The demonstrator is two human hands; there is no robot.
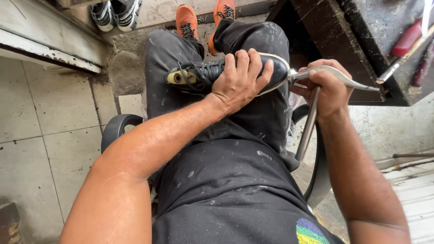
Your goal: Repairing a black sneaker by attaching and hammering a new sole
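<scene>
A black lace-up shoe [226,74] lies across the person's lap, on its side on the dark, dust-flecked trousers [217,180]. It has a pale line running round the edge of the sole, black laces pulled loose, and a yellowish lining showing at the open mouth on the left end. Its toe points right.

The left hand [239,81] lies flat over the middle of the shoe, fingers spread and curled over the upper, pressing it down against the thigh. The right hand [327,90] is closed in a fist round a metal tool [316,97]: a shiny curved piece runs out to the right over the knuckles, a straight metal rod hangs down below the fist, and the tool's tip touches the toe of the shoe.

Counting what is about: one black shoe in the lap; two orange shoes [203,20] on the person's feet near the top; one pair of black-and-white trainers [115,13] on the ledge at the upper left. On the dark workbench [375,27] to the right lie a red-handled tool [407,38] and a long thin metal piece beside it. The floor is of pale tiles [45,126].
</scene>
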